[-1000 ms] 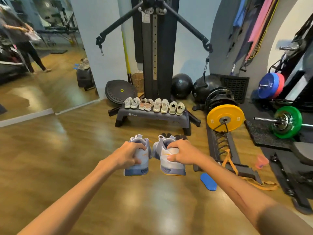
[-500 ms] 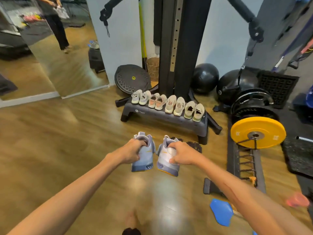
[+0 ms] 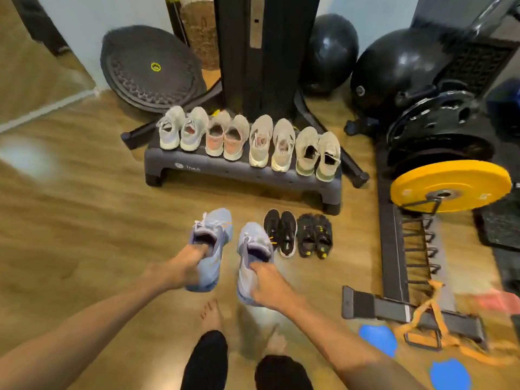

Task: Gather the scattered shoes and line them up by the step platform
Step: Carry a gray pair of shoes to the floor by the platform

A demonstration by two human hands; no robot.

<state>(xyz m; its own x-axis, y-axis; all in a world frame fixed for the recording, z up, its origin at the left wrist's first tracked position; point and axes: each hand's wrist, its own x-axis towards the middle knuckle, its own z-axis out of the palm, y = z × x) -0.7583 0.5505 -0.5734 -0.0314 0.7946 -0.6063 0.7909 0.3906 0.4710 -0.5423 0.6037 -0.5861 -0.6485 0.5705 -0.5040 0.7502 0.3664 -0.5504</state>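
Hidden/unclear: my fingertips are tucked inside the shoe collars, out of sight; frame is motion-blurred at the right edge; the cable machine is cut off at the top.
Left hand: grasping the left lavender shoe at its heel; shoe held above the floor.
Right hand: grasping the right lavender shoe at its heel, just beside the other.
Step platform: eight pale shoes on top, four pairs, heels toward me.
Floor row: four black shoes, two pairs, in front of the platform; touching side by side.
Other counts: two black balls; one yellow plate; two blue pads; my two bare feet below.
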